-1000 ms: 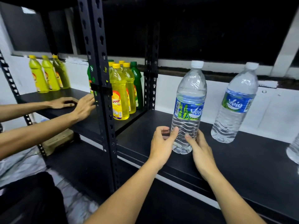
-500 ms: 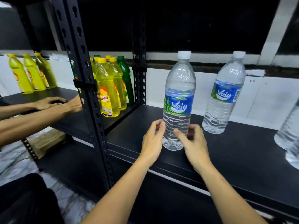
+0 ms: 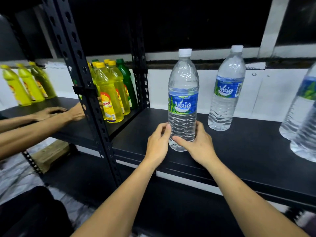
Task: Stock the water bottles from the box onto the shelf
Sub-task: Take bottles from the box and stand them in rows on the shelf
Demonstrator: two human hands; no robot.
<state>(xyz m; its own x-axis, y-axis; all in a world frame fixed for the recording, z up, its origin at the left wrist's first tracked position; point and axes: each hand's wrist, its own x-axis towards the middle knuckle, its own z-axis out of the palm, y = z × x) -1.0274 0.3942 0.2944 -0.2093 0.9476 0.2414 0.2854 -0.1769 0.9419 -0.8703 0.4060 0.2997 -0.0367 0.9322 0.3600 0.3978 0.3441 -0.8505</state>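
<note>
Shelf (image 3: 248, 151): black, part stocked.
Bottle (image 3: 183, 103): upright near the front edge, base on the shelf, cap on.
Second bottle (image 3: 225, 93): stands apart at 2 o'clock from it.
Edge bottles (image 3: 301, 113): two at 3 o'clock, cut off by the frame.
Box: not in view, so the number left is unknown. I'd judge the job midway at most.
Left hand (image 3: 158, 144): reaches in from 7 o'clock, fingers wrapped round the bottle's lower body.
Right hand (image 3: 198, 144): reaches in from 5 o'clock, thumb across the front, fingers grasping the same bottle.
</note>
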